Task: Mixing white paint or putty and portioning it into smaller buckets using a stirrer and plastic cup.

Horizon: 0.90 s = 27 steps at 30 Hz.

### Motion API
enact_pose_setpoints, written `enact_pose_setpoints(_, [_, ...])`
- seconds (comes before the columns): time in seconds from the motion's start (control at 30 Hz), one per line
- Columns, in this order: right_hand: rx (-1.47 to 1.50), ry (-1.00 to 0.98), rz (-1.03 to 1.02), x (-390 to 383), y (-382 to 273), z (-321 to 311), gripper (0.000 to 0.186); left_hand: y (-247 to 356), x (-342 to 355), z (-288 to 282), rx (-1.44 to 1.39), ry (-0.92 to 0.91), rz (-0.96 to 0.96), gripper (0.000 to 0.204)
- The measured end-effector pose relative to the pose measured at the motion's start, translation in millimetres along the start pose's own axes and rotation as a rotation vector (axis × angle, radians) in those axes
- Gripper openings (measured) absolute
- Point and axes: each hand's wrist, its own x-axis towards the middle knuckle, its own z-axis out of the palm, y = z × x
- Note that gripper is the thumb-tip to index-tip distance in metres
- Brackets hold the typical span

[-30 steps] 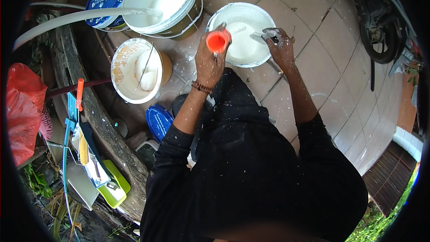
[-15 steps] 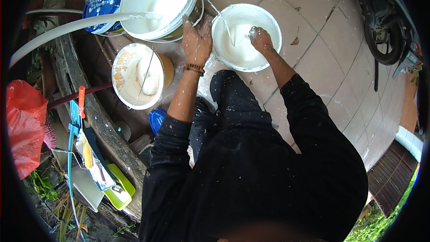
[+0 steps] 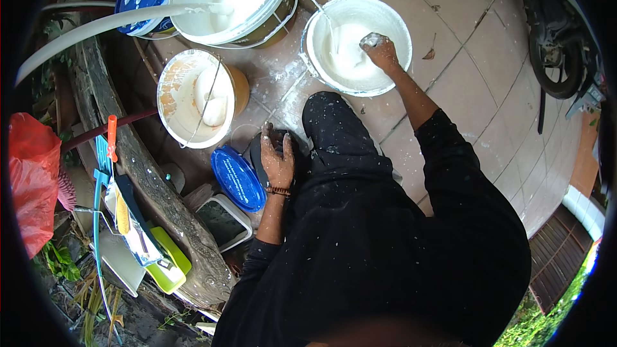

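My right hand (image 3: pixel 380 51) is closed, its fingertips coated white, over the right part of a white bucket (image 3: pixel 406 64) with white matter inside. Whether the fingers hold anything, I cannot make out. A thin whitish strand (image 3: pixel 328 19) slants from the large bucket's side into this bucket; its kind is unclear. My left hand (image 3: pixel 277 162), speckled white, rests on my left knee with its fingers apart, holding nothing. Beside it lies a blue oval lid (image 3: pixel 238 178). Left of the white bucket stands a large tub (image 3: pixel 283 0) of white material, with a pale pipe (image 3: pixel 122 20) reaching into it.
An orange-stained bucket (image 3: pixel 168 90) with a wire handle holds white lumps. A weathered log (image 3: pixel 144 148) runs along the left, beside trowels, a lime-green tray (image 3: pixel 172 263) and a red plastic bag (image 3: pixel 32 180). A motorbike wheel (image 3: pixel 556 58) stands on the tiled floor (image 3: pixel 475 83) at right.
My left hand has moved from beside the large tub down to my left knee, uncovering the floor between the buckets. My right hand stays over the white bucket. The view has shifted slightly.
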Motion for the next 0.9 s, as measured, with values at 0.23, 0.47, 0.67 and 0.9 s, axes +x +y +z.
enact_pose_setpoints(0.23, [-0.272,-0.053,0.031,5,25,9,0.057,4,-16,15,-0.055,-0.084,-0.061,0.052])
enact_pose_setpoints(0.47, [0.028,0.127,0.002,-15,-8,-42,0.050,54,-13,60,-0.296,-0.300,0.154,0.055])
enact_pose_setpoints(0.67, [0.635,0.068,-0.007,-53,-34,-143,0.034,50,-25,79,-0.276,-0.444,0.242,0.056])
enact_pose_setpoints(0.9, [0.958,0.204,-0.255,-73,-22,-200,0.018,38,-28,78,-0.338,-0.405,0.228,0.054])
